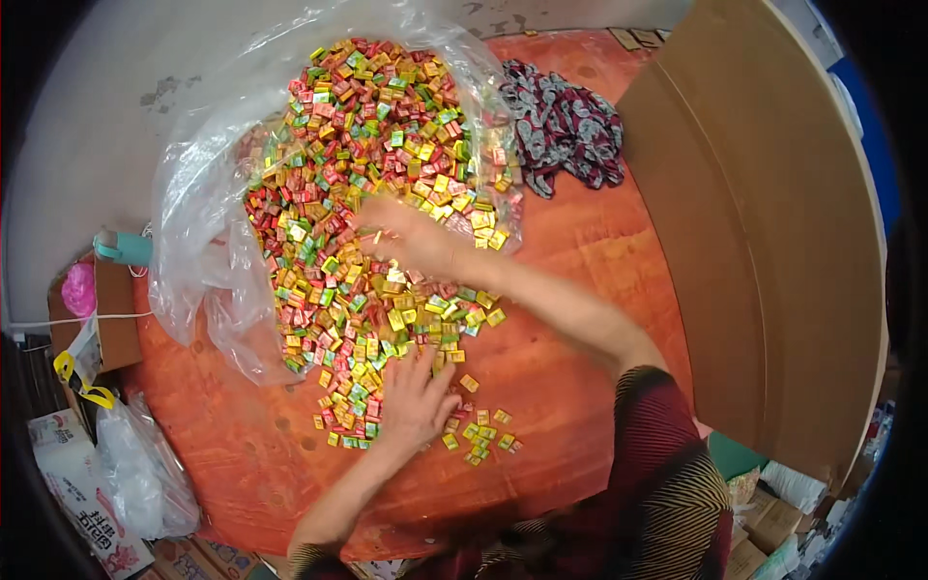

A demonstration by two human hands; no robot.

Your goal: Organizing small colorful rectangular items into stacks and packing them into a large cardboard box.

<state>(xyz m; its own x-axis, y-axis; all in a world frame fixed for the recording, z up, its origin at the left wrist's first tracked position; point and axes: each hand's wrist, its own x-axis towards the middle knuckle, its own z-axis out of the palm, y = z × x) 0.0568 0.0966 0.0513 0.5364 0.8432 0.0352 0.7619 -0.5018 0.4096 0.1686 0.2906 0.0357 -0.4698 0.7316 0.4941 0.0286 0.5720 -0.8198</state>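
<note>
A large heap of small wrapped blocks [358, 145] in red, yellow and green wrappers spills toward me out of a clear plastic bag [198, 222]. My left hand [416, 398] lies on the near end of the heap, its fingers spread over the blocks. Across the middle of the heap reaches my right hand [406, 237]. Motion blurs its fingers, so I cannot make out whether a block is between them. Just right of my left hand sits a small loose group of mostly yellow blocks [478, 435], apart from the heap.
The orange-red tabletop [580, 280] bears a bunched patterned cloth [565, 126] at the far right. A tall cardboard sheet [773, 232] stands along the right edge. At the left are a cardboard box [111, 309], a teal object [124, 247] and plastic bags [145, 469].
</note>
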